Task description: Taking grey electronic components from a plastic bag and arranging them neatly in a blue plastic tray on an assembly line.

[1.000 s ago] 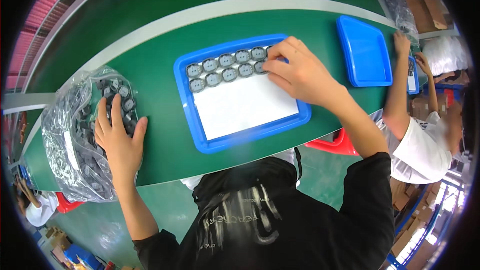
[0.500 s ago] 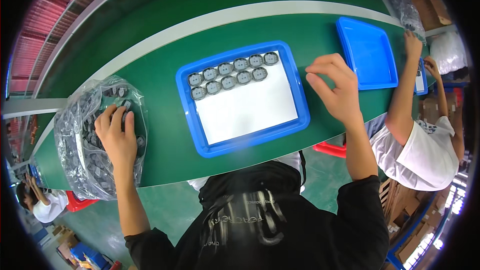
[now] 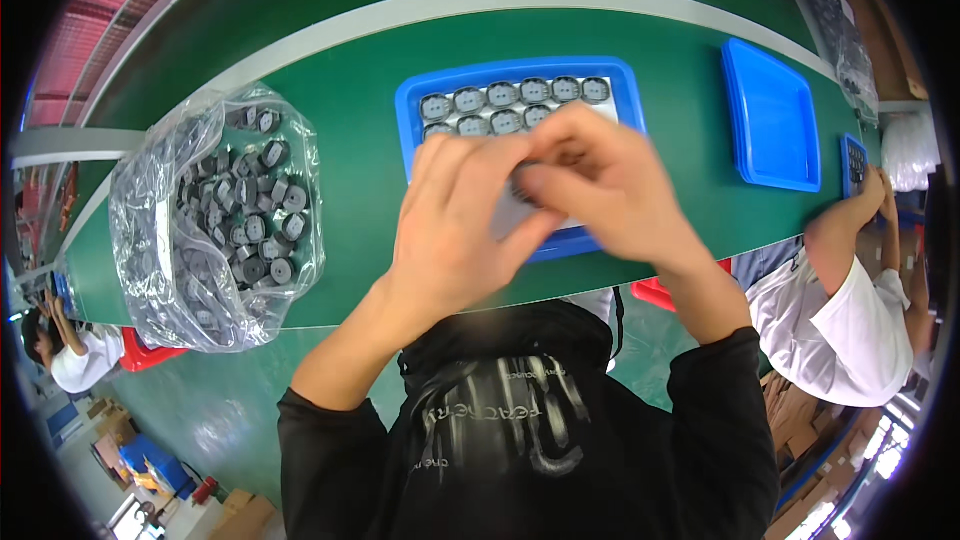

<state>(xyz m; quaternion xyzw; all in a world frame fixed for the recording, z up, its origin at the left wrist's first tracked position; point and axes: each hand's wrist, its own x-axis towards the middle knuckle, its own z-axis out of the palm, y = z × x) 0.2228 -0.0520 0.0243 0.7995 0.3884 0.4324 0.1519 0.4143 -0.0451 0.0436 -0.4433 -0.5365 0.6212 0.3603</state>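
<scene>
Over the blue tray (image 3: 409, 110) my two hands meet, slightly blurred. A small dark-grey round part (image 3: 521, 183) shows between them, pinched by the thumb and fingers of my right hand (image 3: 610, 190). My left hand (image 3: 450, 205) comes close from the other side, its fingertips near or touching the part and its thumb held apart. Two rows of similar grey round parts (image 3: 502, 94) stand on the white sheet (image 3: 607, 111) inside the tray. My hands cover most of the sheet and some of the second row.
A clear plastic bag (image 3: 150, 230) of loose grey parts (image 3: 245, 195) lies open on the green table (image 3: 350, 170) at left. Stacked blue trays (image 3: 780, 130) sit at right. Further right, a co-worker (image 3: 850, 320) works near another tray (image 3: 853, 165).
My left hand has left the bag and come over the tray. My right hand has moved left to meet it, and a grey part now shows between them. The view has shifted slightly.
</scene>
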